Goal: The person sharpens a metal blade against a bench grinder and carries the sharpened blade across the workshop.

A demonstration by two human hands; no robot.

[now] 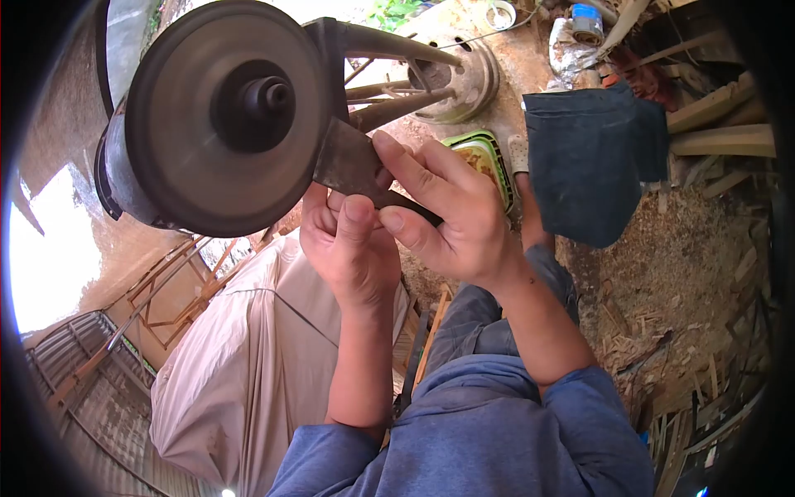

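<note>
"Where is the flat dark blade?"

"Up in the air, in both hands, by the right edge of the big round wheel."

"Which way does it point?"

"It's on a slant. The wide end is up and left, at the wheel's edge. The thin end goes down and right, into the right hand."

"Does the wide end touch the wheel?"

"They look very close, but I can't tell if they touch."

"What are the fingers doing?"

"The right hand pinches it, fingers on the far side and thumb on the near side. The left hand holds it too, with its fingers curled under and its thumb at the near edge."

"Which hand is closer to the wheel?"

"The left one. Its fingertips are just beside the wheel's lower right edge, so that gap looks tight."
</note>
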